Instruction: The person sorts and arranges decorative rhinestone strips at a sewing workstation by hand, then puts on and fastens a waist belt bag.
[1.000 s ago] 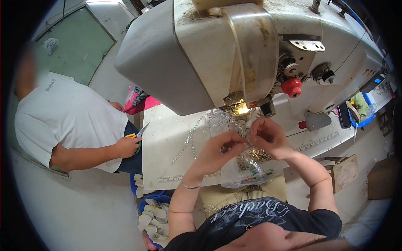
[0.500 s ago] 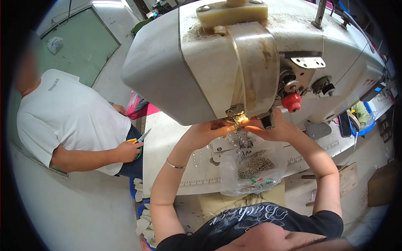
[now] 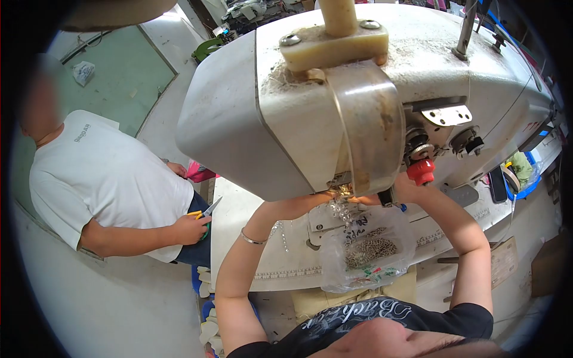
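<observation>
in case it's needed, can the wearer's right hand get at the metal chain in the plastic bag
Probably yes: the plastic bag lies near the right hand, nothing solid seen between, though clear plastic may cover the metal chain.

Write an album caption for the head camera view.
Left hand and right hand under a sewing machine head, near shiny strands and a plastic bag.

Now glinting clear beads [image 3: 341, 213] are seen bunched in a dangling cluster, back from the near edge of the table [image 3: 298, 262]; closer to its left edge, a short beaded strand [image 3: 285, 238] is glimpsed.
</observation>
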`<action>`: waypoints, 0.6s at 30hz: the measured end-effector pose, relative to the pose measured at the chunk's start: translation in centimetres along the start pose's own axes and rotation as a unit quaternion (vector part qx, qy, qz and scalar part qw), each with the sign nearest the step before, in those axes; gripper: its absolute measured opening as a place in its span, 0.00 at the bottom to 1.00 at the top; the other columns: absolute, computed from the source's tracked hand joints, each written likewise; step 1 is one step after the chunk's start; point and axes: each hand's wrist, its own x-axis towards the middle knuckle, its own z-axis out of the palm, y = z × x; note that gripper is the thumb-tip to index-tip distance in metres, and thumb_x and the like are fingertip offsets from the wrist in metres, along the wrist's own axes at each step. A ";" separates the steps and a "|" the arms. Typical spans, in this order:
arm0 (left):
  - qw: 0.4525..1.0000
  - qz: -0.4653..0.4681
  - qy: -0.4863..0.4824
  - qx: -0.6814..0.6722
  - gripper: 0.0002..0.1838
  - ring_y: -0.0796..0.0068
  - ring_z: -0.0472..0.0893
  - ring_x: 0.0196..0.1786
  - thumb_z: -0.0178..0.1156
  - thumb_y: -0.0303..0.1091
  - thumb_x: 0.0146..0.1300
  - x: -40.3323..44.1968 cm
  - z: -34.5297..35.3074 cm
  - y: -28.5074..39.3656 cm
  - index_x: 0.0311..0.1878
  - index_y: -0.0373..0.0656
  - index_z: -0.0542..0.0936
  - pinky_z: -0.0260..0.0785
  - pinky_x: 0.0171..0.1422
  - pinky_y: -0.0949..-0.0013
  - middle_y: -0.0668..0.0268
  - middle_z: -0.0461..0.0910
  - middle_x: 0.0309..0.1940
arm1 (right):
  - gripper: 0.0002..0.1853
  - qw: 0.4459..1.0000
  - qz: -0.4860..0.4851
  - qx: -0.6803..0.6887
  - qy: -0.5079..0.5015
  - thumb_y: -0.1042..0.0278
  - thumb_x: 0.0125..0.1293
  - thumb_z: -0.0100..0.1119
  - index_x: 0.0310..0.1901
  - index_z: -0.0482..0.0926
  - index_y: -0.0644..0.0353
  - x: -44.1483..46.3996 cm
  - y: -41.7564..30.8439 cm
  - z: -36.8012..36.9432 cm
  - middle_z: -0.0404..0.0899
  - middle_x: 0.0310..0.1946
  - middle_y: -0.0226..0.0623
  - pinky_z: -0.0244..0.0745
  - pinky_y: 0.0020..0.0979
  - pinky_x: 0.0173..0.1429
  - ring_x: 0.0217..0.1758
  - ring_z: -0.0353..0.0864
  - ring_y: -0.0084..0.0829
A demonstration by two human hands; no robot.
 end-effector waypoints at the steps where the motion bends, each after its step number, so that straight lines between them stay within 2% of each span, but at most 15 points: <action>1: 1.000 -0.012 -0.006 0.003 0.13 0.68 0.82 0.42 0.64 0.39 0.61 0.0 0.0 -0.1 0.45 0.44 0.83 0.73 0.47 0.67 0.64 0.84 0.39 | 0.24 1.000 0.007 0.009 -0.004 0.42 0.51 0.66 0.43 0.79 0.49 0.1 -0.2 -0.2 0.81 0.25 0.39 0.77 0.42 0.32 0.29 0.81 0.46; 2: 1.000 -0.025 -0.011 0.006 0.13 0.68 0.82 0.42 0.64 0.40 0.61 0.0 -0.1 -0.2 0.45 0.44 0.84 0.73 0.47 0.67 0.64 0.84 0.39 | 0.24 1.000 0.010 0.022 -0.005 0.41 0.51 0.65 0.45 0.78 0.48 0.0 -0.5 -0.8 0.81 0.25 0.39 0.77 0.42 0.32 0.29 0.81 0.46; 5: 0.997 0.068 0.025 -0.018 0.13 0.69 0.82 0.40 0.65 0.41 0.61 -0.1 -0.2 -0.8 0.44 0.44 0.84 0.73 0.45 0.67 0.64 0.84 0.38 | 0.26 1.000 0.000 0.030 0.008 0.38 0.53 0.64 0.47 0.77 0.46 0.0 -0.6 -1.1 0.81 0.26 0.38 0.77 0.42 0.33 0.30 0.82 0.46; 8: 0.999 -0.005 -0.003 0.044 0.13 0.69 0.81 0.38 0.66 0.40 0.60 0.1 -0.2 0.2 0.44 0.43 0.83 0.72 0.43 0.67 0.64 0.84 0.37 | 0.26 0.999 -0.011 0.022 0.027 0.37 0.53 0.64 0.47 0.77 0.46 -0.1 -0.8 -1.4 0.81 0.26 0.38 0.77 0.42 0.33 0.30 0.82 0.45; 11: 0.997 0.017 0.014 0.075 0.13 0.69 0.81 0.37 0.66 0.39 0.60 0.0 -0.4 1.1 0.44 0.43 0.84 0.72 0.41 0.67 0.64 0.84 0.37 | 0.25 0.999 0.015 0.032 0.000 0.38 0.54 0.64 0.45 0.77 0.46 -0.1 -1.3 -1.8 0.81 0.27 0.37 0.77 0.42 0.32 0.30 0.81 0.46; 14: 0.997 0.076 0.026 -0.007 0.12 0.69 0.81 0.37 0.67 0.37 0.59 0.1 -0.7 0.8 0.43 0.43 0.84 0.72 0.41 0.68 0.64 0.84 0.36 | 0.24 1.000 0.015 0.020 0.003 0.38 0.54 0.64 0.43 0.77 0.47 -0.1 -1.4 -1.8 0.81 0.26 0.37 0.76 0.41 0.31 0.29 0.81 0.46; 17: 0.995 0.088 0.037 0.015 0.12 0.70 0.81 0.37 0.67 0.38 0.59 0.1 -0.5 0.4 0.43 0.43 0.84 0.72 0.42 0.68 0.64 0.84 0.36 | 0.24 1.000 -0.005 0.012 0.022 0.38 0.54 0.64 0.40 0.77 0.49 0.2 -1.1 -1.4 0.80 0.23 0.37 0.76 0.41 0.30 0.28 0.80 0.47; 18: 0.998 0.054 0.018 0.014 0.12 0.70 0.81 0.40 0.67 0.38 0.59 0.1 -0.6 0.7 0.44 0.43 0.84 0.71 0.45 0.68 0.65 0.84 0.38 | 0.24 1.000 -0.006 0.003 0.017 0.37 0.54 0.64 0.40 0.77 0.50 0.2 -0.9 -1.2 0.79 0.23 0.37 0.76 0.41 0.30 0.28 0.80 0.47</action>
